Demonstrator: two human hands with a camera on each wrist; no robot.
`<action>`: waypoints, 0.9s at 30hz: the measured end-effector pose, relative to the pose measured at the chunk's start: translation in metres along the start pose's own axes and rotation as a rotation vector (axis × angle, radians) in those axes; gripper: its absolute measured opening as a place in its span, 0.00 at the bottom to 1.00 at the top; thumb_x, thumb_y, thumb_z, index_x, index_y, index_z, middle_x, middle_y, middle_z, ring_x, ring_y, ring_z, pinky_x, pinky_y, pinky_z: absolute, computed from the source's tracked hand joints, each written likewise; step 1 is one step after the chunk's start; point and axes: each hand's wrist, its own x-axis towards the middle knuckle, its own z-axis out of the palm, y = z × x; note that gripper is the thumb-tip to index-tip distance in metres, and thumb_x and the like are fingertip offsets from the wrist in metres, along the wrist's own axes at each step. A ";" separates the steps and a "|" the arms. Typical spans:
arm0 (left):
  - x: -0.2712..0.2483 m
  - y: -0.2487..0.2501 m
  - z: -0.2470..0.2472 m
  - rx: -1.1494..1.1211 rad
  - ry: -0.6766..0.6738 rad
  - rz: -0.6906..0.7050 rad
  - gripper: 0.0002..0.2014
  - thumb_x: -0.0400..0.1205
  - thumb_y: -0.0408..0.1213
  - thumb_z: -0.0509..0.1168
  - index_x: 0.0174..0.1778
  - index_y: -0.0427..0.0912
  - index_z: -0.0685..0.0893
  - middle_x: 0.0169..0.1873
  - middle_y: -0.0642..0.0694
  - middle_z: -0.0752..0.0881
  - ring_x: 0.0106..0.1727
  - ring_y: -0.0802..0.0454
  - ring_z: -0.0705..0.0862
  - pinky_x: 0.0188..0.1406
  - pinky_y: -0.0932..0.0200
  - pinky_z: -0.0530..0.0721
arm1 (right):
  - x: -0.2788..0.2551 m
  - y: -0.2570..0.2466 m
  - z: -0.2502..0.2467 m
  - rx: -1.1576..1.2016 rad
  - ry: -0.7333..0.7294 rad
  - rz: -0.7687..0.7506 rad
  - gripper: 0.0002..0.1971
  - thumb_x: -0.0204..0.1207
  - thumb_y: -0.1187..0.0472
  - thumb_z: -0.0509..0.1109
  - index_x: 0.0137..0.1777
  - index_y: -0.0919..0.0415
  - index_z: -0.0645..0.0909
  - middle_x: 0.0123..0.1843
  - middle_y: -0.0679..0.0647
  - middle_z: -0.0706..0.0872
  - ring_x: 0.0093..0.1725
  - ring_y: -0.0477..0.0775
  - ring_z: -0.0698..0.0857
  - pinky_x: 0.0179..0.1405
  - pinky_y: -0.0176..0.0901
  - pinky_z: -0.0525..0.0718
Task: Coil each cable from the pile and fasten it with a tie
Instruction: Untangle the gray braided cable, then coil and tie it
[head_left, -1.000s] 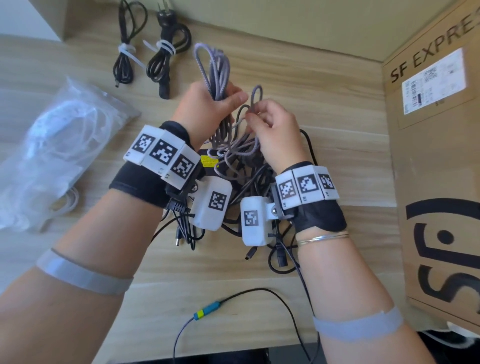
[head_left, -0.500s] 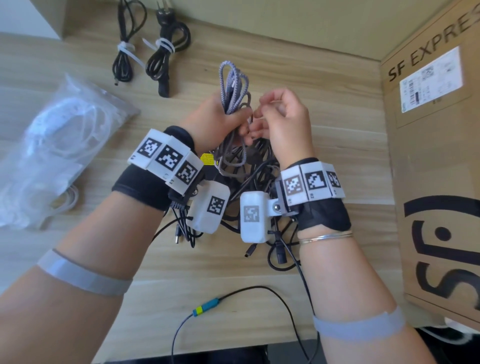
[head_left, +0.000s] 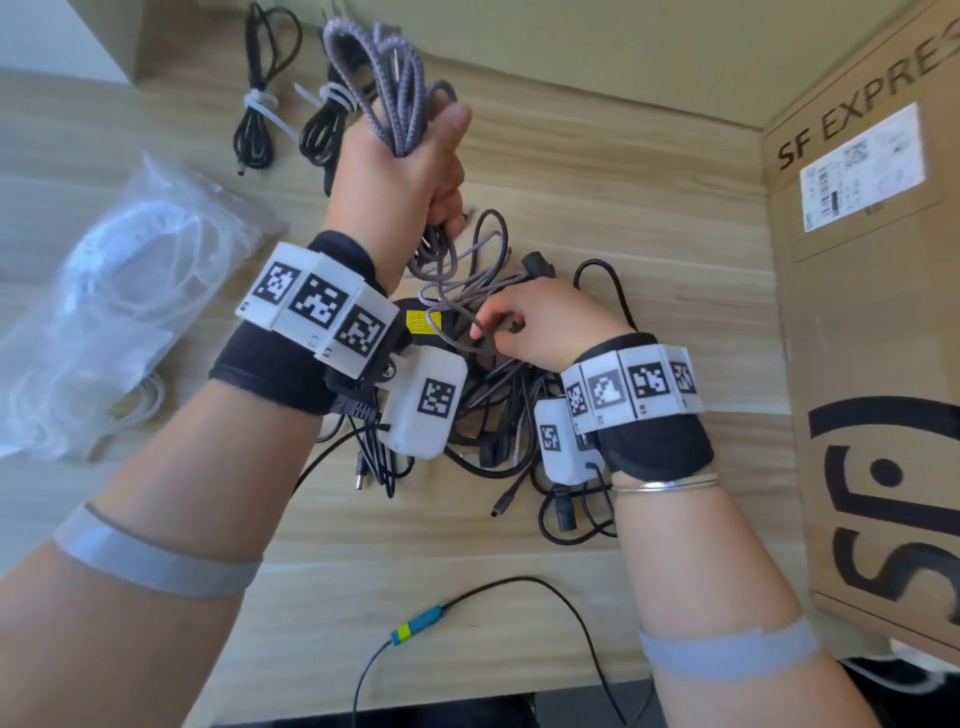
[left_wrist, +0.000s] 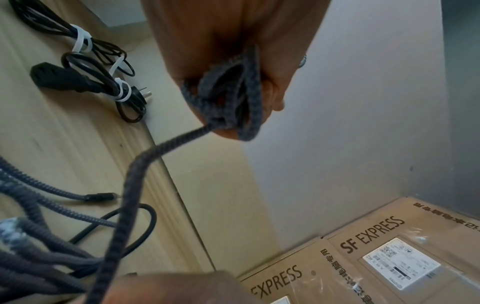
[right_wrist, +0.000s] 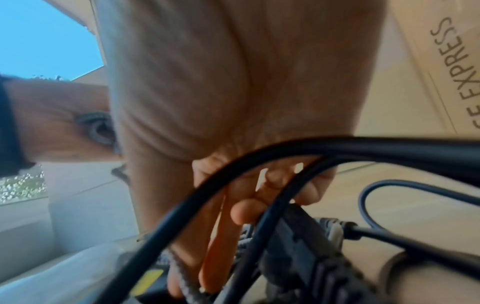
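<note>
The left hand (head_left: 400, 171) is raised above the counter (head_left: 649, 182), its grip clamped round a bundle of loops of the grey braided cable (head_left: 384, 83), whose loose length trails down into the pile of cables (head_left: 498, 415). The right hand (head_left: 540, 322) reaches low into that pile, fingers curled and pinching the braided strand. Two tied black cables (head_left: 291, 114) lie at the counter's far edge.

Left grip (head_left: 400, 166) raised, fisted; right grip (head_left: 540, 325) low.
</note>
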 end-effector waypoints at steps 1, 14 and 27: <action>0.000 0.001 -0.001 0.003 0.011 0.013 0.09 0.84 0.34 0.59 0.38 0.42 0.70 0.15 0.56 0.66 0.16 0.56 0.64 0.18 0.63 0.72 | 0.000 0.001 -0.001 -0.031 -0.027 0.004 0.12 0.75 0.62 0.64 0.54 0.50 0.86 0.40 0.39 0.79 0.39 0.39 0.74 0.37 0.22 0.67; 0.006 -0.010 -0.008 0.536 -0.254 -0.302 0.09 0.82 0.37 0.64 0.35 0.44 0.78 0.21 0.53 0.83 0.14 0.61 0.73 0.15 0.67 0.75 | -0.001 0.010 0.011 -0.120 0.064 0.151 0.03 0.79 0.51 0.63 0.48 0.46 0.77 0.52 0.53 0.71 0.49 0.60 0.79 0.58 0.55 0.80; -0.006 -0.036 0.014 1.108 -0.652 -0.462 0.18 0.79 0.45 0.66 0.25 0.40 0.76 0.21 0.48 0.80 0.20 0.56 0.75 0.27 0.66 0.74 | -0.006 0.018 0.004 -0.058 0.162 0.081 0.12 0.76 0.54 0.67 0.57 0.54 0.81 0.53 0.54 0.79 0.57 0.57 0.76 0.54 0.47 0.76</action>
